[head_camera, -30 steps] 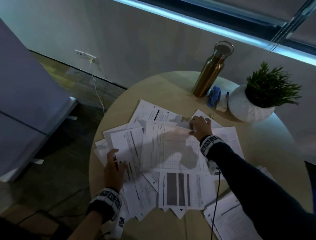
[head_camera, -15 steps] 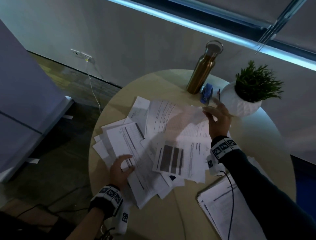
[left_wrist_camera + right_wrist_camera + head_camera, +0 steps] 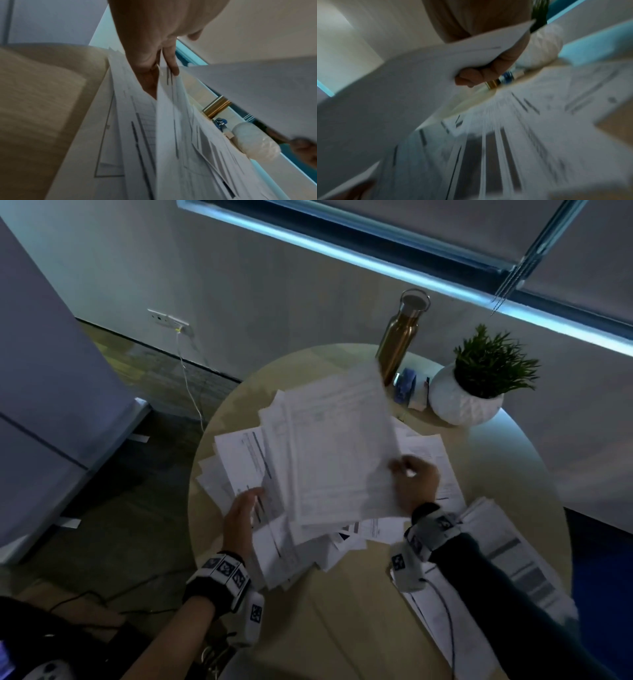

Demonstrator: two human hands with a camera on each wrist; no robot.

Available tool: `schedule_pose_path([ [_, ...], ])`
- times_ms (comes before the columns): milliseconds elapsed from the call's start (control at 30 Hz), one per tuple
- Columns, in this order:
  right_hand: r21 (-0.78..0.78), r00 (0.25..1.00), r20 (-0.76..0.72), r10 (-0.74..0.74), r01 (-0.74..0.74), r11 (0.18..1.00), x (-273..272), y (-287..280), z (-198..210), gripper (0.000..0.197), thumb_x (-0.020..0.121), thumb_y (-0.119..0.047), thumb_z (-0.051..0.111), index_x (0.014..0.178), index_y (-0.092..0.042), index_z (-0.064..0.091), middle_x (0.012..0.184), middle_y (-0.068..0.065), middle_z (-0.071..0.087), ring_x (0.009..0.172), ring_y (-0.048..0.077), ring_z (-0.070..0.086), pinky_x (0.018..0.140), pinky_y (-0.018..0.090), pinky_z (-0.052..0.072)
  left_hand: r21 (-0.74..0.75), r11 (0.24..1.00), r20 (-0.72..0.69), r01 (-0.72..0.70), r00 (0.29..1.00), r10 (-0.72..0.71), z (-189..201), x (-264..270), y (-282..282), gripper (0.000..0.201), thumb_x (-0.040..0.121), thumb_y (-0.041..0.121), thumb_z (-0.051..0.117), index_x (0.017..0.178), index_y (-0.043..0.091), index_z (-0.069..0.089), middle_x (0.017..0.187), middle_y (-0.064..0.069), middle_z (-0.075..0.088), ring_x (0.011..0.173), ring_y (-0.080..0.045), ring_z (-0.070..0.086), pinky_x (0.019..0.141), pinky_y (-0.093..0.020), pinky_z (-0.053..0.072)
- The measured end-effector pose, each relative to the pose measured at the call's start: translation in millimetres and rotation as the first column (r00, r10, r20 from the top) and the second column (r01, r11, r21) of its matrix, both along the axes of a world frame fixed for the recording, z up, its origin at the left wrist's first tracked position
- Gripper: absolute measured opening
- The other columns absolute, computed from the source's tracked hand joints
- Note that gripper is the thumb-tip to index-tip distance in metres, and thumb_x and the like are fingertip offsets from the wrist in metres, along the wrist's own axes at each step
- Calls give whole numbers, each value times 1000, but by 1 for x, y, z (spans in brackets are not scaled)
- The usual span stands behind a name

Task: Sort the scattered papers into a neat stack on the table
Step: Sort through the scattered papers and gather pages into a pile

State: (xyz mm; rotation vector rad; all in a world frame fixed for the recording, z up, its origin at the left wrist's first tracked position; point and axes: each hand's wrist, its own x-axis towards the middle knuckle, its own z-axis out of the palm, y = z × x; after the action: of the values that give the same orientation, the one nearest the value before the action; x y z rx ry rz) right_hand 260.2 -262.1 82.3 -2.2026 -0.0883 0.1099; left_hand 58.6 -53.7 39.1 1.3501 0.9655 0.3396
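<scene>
Currently my right hand point(image 3: 416, 486) pinches a lifted sheet point(image 3: 339, 446) clear of the scattered papers point(image 3: 239, 460) on the bench point(image 3: 359, 604); my left hand point(image 3: 241, 517) grips their edge, steadying them for stacking.

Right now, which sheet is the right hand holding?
Start at the round table with its gold bottle. Below the bottle papers lie scattered. The sheet is the one raised above them, tilted, its edge pinched by the right hand.

bottle: gold metal bottle point(image 3: 399, 344), upright at desk's far edge
plant: green plant in white pot point(image 3: 466, 405), right of bottle
socket: wall socket point(image 3: 168, 320), cable plugged in
</scene>
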Motion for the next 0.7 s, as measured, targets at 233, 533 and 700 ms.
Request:
schedule_pose_path([
  [233,26,906,-350,238,-244,969,-86,37,-59,14,85,-14,63,78,-2,60,80,14,64,77,21,57,59,19,41,21,999,-88,35,996,-33,12,-14,-4,36,82,17,68,116,10,60,108,-7,66,103,-27,62,82,-31,49],
  [533,306,730,-499,467,-356,883,-100,51,-56,93,55,-62,80,131,-20,48,129,-1,59,119,15,56,103,43,45,-164,961,-133,223,960,-245,53,-79,34,19,81,20,69,99,20,63,98,-6,69,87,-20,65,58,-25,50],
  [700,419,585,-624,518,-309,854,-112,59,-30,74,74,-54,68,134,-16,44,129,0,56,109,15,57,94,35,48,-84,961,-193,264,942,-275,44,-88,46,53,75,15,74,123,15,51,112,-5,63,98,-18,61,82,-39,52],
])
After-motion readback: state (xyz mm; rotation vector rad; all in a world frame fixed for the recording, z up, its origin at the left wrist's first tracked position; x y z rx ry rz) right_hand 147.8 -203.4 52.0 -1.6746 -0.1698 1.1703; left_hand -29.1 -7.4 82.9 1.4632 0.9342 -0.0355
